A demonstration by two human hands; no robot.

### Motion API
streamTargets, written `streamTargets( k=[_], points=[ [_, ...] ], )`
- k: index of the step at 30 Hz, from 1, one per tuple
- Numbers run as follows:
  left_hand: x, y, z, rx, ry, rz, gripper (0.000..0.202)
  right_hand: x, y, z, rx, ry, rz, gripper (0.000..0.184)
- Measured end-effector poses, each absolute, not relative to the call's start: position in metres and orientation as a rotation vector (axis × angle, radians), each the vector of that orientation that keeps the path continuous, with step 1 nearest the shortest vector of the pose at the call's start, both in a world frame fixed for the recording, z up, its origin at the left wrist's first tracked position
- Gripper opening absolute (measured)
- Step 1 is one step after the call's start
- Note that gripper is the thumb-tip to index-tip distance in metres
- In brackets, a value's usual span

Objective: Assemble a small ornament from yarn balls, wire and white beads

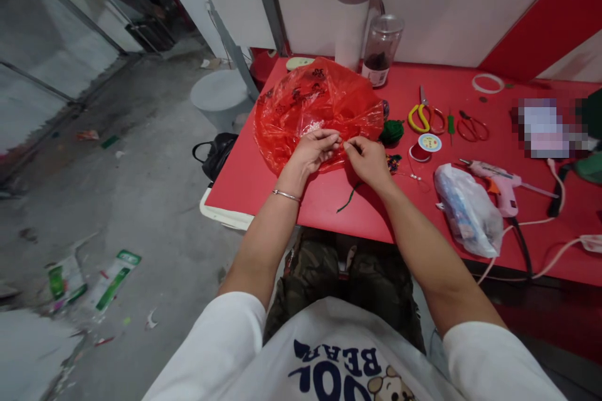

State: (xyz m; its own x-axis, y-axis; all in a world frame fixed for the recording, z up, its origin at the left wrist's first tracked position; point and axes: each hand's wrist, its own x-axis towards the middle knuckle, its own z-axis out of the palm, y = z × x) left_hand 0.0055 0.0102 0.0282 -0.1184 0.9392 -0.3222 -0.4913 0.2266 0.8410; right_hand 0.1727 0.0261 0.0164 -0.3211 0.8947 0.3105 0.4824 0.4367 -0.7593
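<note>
My left hand [318, 148] is closed in a pinch over the front of a crinkled red plastic bag [282, 106]. Opposite it, with fingertips almost meeting, my right hand [367, 161] pinches too. Whatever sits between the fingertips is too small to make out. Small white beads [311, 128] lie on the bag just behind my left hand. To the right of my right hand, a thin thread with a few white beads [414, 177] rests on the table near a spool of red thread [422, 149]. A dark green yarn ball [392, 132] is beside the bag.
On the red table [324, 207] lie yellow-handled scissors [420, 114], red-handled pliers [473, 127], a green-handled tool [450, 125], a pink glue gun [501, 182] with its cord, and a white plastic bag [468, 210]. A clear container [382, 50] stands behind.
</note>
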Motion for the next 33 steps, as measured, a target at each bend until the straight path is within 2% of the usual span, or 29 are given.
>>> streamTargets(
  k=[15,33],
  points=[
    [0.0039,0.0090,0.0288,0.493,0.983,1.302,0.012,0.1705,0.0258,0.0169,-1.141,-1.925,0.725,0.024],
    [0.0028,0.0094,0.0265,0.556,0.982,1.293,0.018,0.1702,0.0253,0.0163,-1.127,-1.951,0.714,0.023]
  ],
)
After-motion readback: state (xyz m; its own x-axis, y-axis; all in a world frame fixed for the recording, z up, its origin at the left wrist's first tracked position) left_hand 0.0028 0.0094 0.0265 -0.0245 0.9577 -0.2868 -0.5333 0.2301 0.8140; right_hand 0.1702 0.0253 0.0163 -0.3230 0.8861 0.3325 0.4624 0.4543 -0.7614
